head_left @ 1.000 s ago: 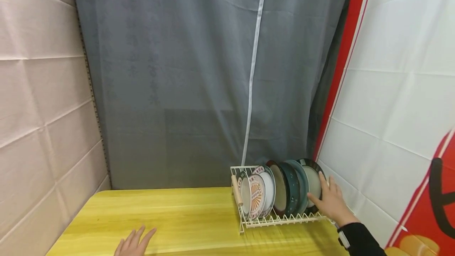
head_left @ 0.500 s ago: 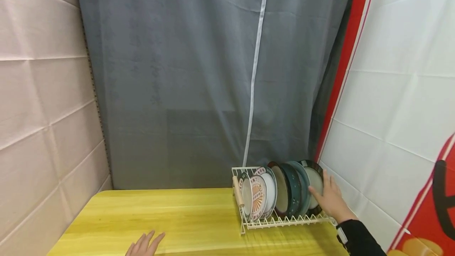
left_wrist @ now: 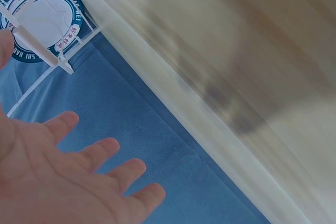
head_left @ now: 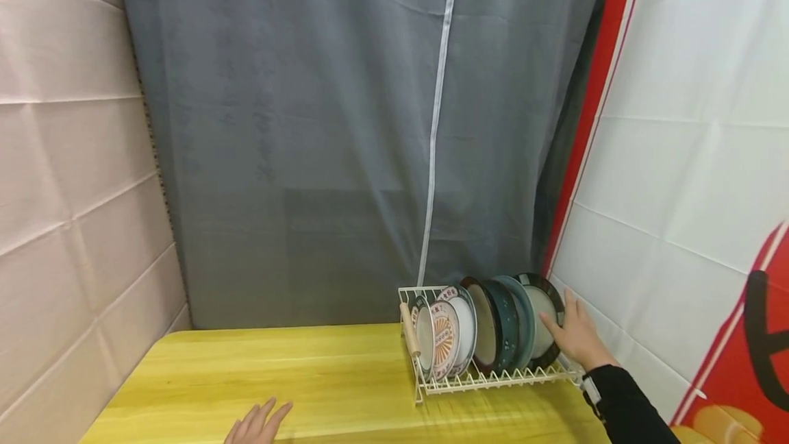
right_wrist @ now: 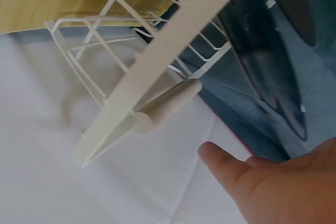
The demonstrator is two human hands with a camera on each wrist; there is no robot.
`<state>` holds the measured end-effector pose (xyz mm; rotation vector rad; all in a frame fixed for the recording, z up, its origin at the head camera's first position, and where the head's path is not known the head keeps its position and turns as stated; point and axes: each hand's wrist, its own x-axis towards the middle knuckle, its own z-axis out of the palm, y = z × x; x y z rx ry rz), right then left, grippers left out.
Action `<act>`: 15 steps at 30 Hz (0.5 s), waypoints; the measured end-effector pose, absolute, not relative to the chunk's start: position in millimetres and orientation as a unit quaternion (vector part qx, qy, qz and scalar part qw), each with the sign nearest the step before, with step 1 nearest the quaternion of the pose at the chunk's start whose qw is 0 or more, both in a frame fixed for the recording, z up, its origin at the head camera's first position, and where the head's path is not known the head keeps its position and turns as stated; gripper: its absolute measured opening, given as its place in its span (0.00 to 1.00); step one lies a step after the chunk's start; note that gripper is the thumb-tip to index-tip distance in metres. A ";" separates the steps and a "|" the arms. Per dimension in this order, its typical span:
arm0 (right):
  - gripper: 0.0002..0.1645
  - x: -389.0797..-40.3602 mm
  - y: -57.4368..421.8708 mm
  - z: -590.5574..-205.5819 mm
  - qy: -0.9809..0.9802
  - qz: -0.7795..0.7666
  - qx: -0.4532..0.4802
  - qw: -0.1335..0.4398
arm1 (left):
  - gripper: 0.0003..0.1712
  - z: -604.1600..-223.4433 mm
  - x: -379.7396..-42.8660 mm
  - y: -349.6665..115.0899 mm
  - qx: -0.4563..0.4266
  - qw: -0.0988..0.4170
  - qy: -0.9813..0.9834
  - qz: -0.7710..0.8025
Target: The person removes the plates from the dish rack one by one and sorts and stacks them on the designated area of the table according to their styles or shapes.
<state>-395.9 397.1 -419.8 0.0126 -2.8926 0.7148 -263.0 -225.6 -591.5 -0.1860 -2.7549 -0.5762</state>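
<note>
A white wire dish rack [head_left: 493,382] stands on the yellow table at right, with several plates and bowls on edge in it. At its right end leans a dark-rimmed plate [head_left: 542,314], beside a blue-grey plate [head_left: 524,324]. My right hand [head_left: 579,341] is at that dark-rimmed plate, thumb and fingers spread; in the right wrist view a gap shows between the hand [right_wrist: 283,187] and the dark dish [right_wrist: 262,56]. Low over the table, left of the rack, my left hand [head_left: 255,427] holds nothing, its fingers extended.
Patterned white plates [head_left: 445,340] fill the rack's left half, near its wooden handle [head_left: 409,329]. A grey curtain [head_left: 308,156] hangs behind the yellow table [head_left: 296,362]. A white wall covering [head_left: 672,190] rises close to the rack's right side.
My right hand has shifted slightly right, from over the dark-rimmed plate towards its outer edge. The left hand has moved a little right over the table. The dishes look unmoved.
</note>
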 end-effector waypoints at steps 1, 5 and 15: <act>0.62 -398.3 397.8 -421.3 -0.967 0.242 0.005 0.082 | 0.43 -592.2 -263.2 -225.2 -0.066 0.164 -0.964 -0.201; 0.64 -419.1 413.4 -442.9 -0.956 0.266 0.024 0.121 | 0.41 -596.4 -263.9 -220.9 -0.067 0.165 -0.960 -0.214; 0.63 -495.8 471.0 -504.9 -0.927 0.346 0.032 0.142 | 0.40 -595.3 -266.0 -200.9 -0.085 0.196 -0.951 -0.223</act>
